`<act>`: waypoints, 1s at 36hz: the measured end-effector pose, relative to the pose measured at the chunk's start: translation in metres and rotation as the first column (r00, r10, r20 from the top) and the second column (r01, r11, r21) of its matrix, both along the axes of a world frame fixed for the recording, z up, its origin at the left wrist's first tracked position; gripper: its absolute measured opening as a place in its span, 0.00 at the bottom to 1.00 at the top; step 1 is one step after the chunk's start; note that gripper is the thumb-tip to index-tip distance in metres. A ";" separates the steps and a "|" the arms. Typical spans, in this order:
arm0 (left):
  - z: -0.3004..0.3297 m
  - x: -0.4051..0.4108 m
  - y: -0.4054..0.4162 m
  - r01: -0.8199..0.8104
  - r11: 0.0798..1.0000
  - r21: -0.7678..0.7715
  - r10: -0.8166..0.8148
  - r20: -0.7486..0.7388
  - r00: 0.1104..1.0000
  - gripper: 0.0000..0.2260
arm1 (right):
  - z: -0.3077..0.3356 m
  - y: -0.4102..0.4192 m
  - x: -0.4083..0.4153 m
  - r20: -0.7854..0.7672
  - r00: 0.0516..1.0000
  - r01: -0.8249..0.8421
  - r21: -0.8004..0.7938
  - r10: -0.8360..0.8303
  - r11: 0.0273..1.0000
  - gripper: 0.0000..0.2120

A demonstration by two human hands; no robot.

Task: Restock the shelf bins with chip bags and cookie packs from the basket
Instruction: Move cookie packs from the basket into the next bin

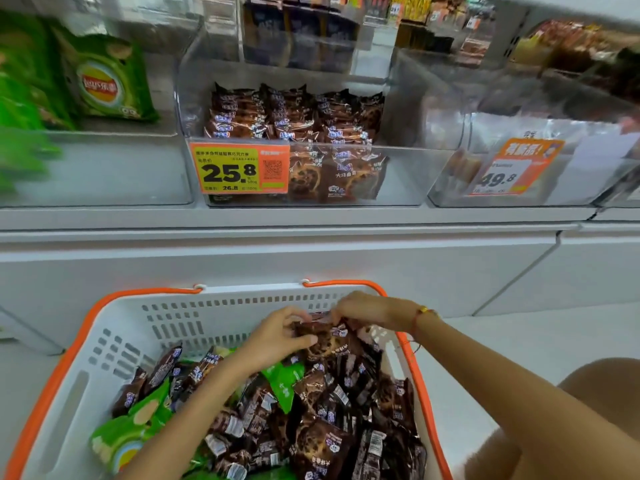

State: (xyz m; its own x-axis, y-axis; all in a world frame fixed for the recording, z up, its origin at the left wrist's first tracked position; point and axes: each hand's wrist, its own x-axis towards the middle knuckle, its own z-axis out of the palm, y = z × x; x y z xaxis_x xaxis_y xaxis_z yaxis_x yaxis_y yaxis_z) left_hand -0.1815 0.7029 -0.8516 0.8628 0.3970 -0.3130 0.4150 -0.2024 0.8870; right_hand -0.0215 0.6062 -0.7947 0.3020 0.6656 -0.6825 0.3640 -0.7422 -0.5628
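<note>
Both hands down in white basket [180, 317] with orange rim, over heap of brown cookie packs and green chip bags [136, 424]. Left hand [277, 337] and right hand [367, 310] together hold one cookie pack [325, 341] above pile near basket's far wall; left thumb pressed on pack face, right fingers curled pinching top edge. Clear shelf bin [408, 174] above, half filled with same packs, yellow price tag [239, 169] on front. Green chip bags [104, 77] stand in left bin.
</note>
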 end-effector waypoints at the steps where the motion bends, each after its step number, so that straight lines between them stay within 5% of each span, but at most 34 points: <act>1: 0.009 0.000 0.004 -0.013 1.000 -0.022 0.014 0.018 1.000 0.14 | 0.007 0.003 0.003 -0.026 1.000 0.012 0.008 -0.012 1.000 0.18; 5: 0.037 -0.001 0.013 -0.127 0.988 -0.086 0.135 0.103 0.985 0.18 | 0.053 0.011 0.012 -0.056 0.995 -0.083 0.047 0.086 0.995 0.10; 10: 0.065 0.003 0.011 -0.226 0.947 -0.227 0.272 0.198 0.942 0.10 | 0.113 0.010 0.021 0.114 0.976 -0.200 0.136 0.185 0.970 0.15; 14: 0.091 0.007 0.006 -0.268 0.892 -0.364 0.375 0.263 0.889 0.11 | 0.138 0.004 0.025 0.034 0.999 -0.007 0.327 -0.004 0.945 0.11; 18: 0.116 0.015 -0.002 -0.281 0.823 -0.494 0.485 0.355 0.799 0.17 | 0.153 0.002 0.021 -0.143 0.974 0.224 0.450 -0.179 0.864 0.19; 23: 0.147 0.031 -0.014 -0.339 0.758 -0.557 0.613 0.432 0.661 0.18 | 0.159 0.006 0.016 -0.252 0.956 0.270 0.542 -0.152 0.796 0.24; 27: 0.166 0.043 -0.020 -0.386 0.826 -0.411 0.559 0.504 0.659 0.17 | 0.162 0.006 0.014 -0.169 0.968 0.250 0.721 -0.185 0.646 0.11; 32: 0.192 0.046 -0.008 -0.516 0.855 -0.055 0.420 0.656 0.626 0.26 | 0.181 -0.003 0.028 0.200 0.949 -0.017 0.803 -0.243 0.595 0.15; 36: 0.232 0.057 0.016 -0.382 0.819 0.428 0.092 0.559 0.824 0.29 | 0.196 -0.008 0.043 0.351 0.902 -0.130 0.777 -0.253 0.616 0.21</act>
State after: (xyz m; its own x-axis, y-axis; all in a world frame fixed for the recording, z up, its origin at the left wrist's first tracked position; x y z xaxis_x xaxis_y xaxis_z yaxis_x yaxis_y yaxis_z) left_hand -0.1246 0.7184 -0.6196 0.6905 0.5818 0.4299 0.0482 -0.6299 0.7751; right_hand 0.0215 0.5977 -0.5982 0.4674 0.8430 0.2662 0.6565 -0.1293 -0.7432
